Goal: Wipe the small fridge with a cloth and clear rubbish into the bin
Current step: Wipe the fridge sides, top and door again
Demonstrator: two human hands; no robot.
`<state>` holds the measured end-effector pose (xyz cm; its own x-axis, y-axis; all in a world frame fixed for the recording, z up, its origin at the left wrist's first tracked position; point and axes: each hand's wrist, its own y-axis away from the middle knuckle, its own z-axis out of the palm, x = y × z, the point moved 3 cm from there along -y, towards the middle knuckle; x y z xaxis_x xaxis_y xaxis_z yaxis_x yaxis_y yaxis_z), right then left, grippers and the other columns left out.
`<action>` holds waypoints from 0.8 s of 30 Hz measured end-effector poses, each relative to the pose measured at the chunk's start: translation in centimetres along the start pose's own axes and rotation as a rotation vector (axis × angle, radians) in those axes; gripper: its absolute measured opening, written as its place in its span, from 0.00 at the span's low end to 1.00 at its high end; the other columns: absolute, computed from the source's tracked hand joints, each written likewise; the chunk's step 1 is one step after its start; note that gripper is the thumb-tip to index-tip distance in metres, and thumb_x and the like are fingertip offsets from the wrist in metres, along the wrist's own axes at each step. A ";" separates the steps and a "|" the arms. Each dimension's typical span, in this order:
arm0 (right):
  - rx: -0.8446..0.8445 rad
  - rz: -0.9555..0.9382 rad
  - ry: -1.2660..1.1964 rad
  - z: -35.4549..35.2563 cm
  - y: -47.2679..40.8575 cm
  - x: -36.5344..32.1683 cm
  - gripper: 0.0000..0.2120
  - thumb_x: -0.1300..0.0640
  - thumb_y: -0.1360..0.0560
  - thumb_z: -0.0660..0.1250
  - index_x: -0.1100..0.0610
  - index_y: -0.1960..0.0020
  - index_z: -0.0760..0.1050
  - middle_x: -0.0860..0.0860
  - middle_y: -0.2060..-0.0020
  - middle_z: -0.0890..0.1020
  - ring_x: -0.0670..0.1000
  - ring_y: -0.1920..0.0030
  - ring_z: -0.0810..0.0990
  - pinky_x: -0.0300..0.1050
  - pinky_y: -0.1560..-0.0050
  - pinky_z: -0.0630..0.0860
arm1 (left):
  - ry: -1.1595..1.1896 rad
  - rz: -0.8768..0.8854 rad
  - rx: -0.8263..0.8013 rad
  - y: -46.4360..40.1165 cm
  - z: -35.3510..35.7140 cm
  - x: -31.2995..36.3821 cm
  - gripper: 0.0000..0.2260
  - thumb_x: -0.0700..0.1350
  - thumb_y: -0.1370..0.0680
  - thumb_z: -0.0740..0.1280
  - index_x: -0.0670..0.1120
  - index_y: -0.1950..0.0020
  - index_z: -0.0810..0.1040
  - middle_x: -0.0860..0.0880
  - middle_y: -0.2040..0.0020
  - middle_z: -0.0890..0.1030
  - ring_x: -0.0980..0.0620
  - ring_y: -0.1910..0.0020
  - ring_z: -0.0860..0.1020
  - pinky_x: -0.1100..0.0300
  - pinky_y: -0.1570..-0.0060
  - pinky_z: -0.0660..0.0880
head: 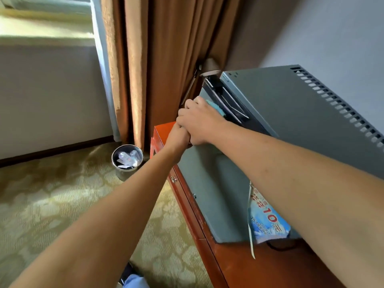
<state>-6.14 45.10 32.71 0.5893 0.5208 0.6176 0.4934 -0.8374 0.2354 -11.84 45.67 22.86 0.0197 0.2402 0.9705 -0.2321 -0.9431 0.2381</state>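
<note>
Patterned carpet (62, 204) under an orange cabinet (259, 267); right hand (199, 121) fingers press a blue cloth (216, 106) to the fridge (291, 113).

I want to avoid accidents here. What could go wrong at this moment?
1. The right hand presses the cloth close to the open door gap of the fridge; fingers might get pinched.
2. The loose blue leaflet hanging on the fridge could be knocked down by an arm.
</note>
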 end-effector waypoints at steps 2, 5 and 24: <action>-0.003 -0.037 0.019 1.2 -1.6 -0.7 0.18 0.44 0.31 0.68 0.48 0.43 0.76 0.48 0.48 0.79 0.55 0.46 0.73 0.54 0.45 0.67 | 0.031 -0.043 -0.001 -0.7 0.1 -1.6 0.14 0.45 0.23 0.64 0.46 0.37 0.72 0.47 0.47 0.80 0.51 0.49 0.80 0.53 0.50 0.83; -0.128 -0.066 -0.060 4.5 -2.6 -4.1 0.18 0.44 0.30 0.68 0.47 0.42 0.77 0.49 0.47 0.79 0.55 0.44 0.73 0.55 0.43 0.67 | 0.086 -0.187 0.028 -0.2 0.6 -7.1 0.12 0.46 0.21 0.63 0.45 0.37 0.73 0.46 0.46 0.80 0.50 0.51 0.81 0.58 0.57 0.82; 0.003 0.057 -0.023 0.0 -3.7 0.4 0.18 0.50 0.29 0.68 0.48 0.39 0.75 0.48 0.43 0.78 0.55 0.40 0.72 0.54 0.40 0.66 | 0.133 -0.144 0.113 -1.6 -1.7 1.1 0.15 0.41 0.16 0.59 0.43 0.29 0.72 0.51 0.46 0.77 0.58 0.57 0.77 0.53 0.46 0.81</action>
<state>-7.71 48.42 32.12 0.6308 0.4764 0.6125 0.4606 -0.8651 0.1985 -13.08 47.80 23.54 -0.0850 0.3953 0.9146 -0.1251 -0.9149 0.3838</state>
